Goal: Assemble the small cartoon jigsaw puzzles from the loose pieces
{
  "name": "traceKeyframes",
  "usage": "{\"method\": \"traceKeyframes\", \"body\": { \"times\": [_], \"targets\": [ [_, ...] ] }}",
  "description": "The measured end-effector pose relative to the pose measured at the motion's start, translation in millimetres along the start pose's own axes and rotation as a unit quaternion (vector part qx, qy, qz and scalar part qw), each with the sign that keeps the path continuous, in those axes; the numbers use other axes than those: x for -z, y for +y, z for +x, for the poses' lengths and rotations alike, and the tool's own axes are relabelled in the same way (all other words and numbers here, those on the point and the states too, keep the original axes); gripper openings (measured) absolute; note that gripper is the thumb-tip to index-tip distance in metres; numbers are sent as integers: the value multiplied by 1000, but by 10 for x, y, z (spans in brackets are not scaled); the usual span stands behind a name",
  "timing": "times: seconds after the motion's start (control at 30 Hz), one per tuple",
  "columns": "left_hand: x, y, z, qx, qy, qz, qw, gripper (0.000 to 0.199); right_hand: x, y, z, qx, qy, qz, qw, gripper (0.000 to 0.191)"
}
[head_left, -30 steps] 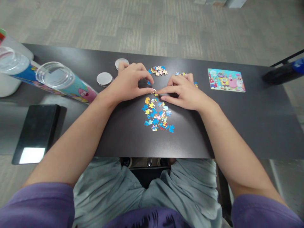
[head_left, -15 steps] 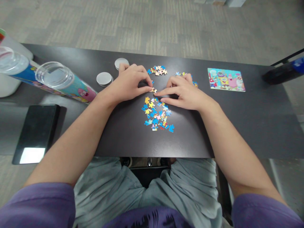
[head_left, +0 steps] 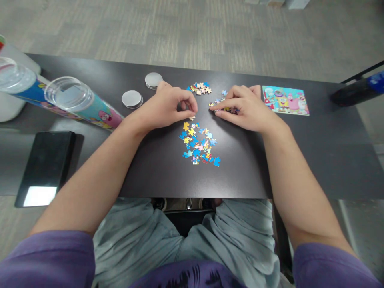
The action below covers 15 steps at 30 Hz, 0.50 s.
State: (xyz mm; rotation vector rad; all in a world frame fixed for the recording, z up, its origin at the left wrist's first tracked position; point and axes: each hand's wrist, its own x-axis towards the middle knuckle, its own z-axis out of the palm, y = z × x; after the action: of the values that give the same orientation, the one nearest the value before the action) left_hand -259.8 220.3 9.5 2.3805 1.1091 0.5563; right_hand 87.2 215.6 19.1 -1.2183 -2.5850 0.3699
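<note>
Left hand [head_left: 171,105]: grip curled at a pale piece [head_left: 192,118]; cannot tell if pinched;
Loose pieces [head_left: 196,153]: bodyward of both grips, nearer the left; no clear long axis;
Right hand [head_left: 244,108]: grip over clustered pieces [head_left: 231,110]; hold unclear

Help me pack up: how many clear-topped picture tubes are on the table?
2. The teal tube is nearer the left hand; the blue tube sits farther left, partly cut off by the picture's edge. More could be hidden behind them.
</note>
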Motion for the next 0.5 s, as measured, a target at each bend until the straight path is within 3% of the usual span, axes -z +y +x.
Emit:
{"method": "traceKeyframes", "body": {
  "times": [0.23, 0.5],
  "targets": [
    [11, -88, -45, 3, -3, 12, 1000, 26, 14, -62, -8, -2, 12, -15, 1000, 47],
    [98, -34, -29, 9, -22, 3, 1000, 14, 27, -64, -6, -13, 6, -15, 1000, 47]
  ]
}}
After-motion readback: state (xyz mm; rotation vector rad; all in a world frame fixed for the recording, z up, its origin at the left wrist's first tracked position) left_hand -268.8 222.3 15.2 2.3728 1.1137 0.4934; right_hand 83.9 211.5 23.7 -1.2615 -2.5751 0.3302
